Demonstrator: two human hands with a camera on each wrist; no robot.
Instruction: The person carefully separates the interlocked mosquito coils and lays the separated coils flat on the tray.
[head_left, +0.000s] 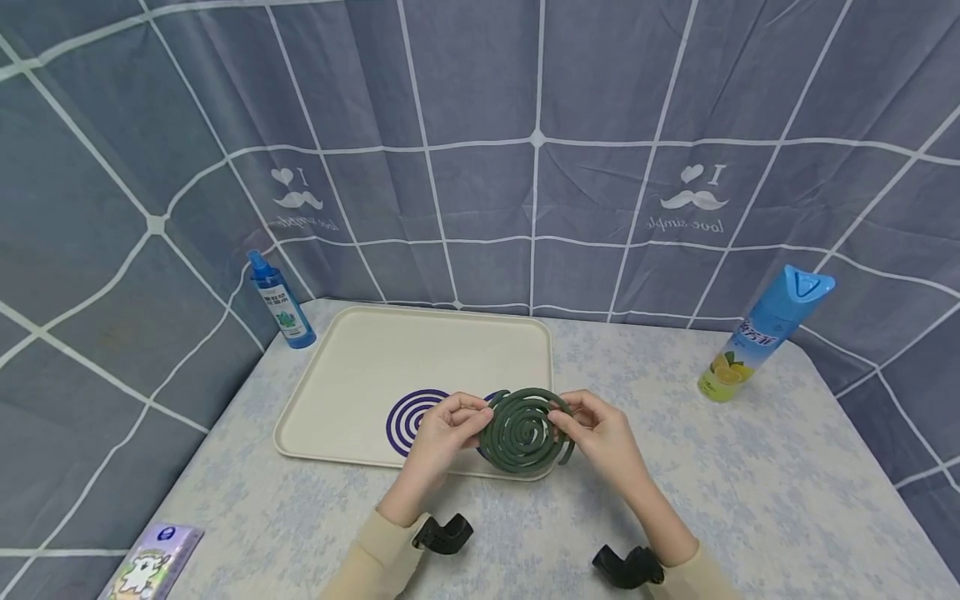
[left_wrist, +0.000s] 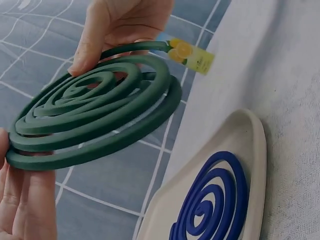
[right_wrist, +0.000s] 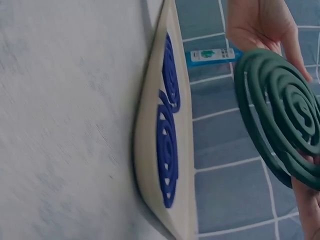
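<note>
Both hands hold a green mosquito coil (head_left: 525, 433) up in front of the body, above the tray's near right corner. My left hand (head_left: 450, 425) pinches its left edge between thumb and fingers. On the opposite side my right hand (head_left: 596, 429) grips the rim with thumb and fingertips. In the left wrist view the green rings (left_wrist: 100, 115) look tilted and partly spread apart, with a loose end sticking out by the right hand (left_wrist: 125, 25). Two blue coils (right_wrist: 167, 150) lie in the beige tray (head_left: 442, 342), partly hidden in the head view by the left hand and green coil.
A blue spray bottle (head_left: 281, 304) stands beyond the tray's left side. At the right stands a blue and yellow aerosol can (head_left: 761, 337) with lemons on it. A purple tissue pack (head_left: 153, 562) lies at the front left. A grey checked curtain (head_left: 480, 192) hangs behind the table.
</note>
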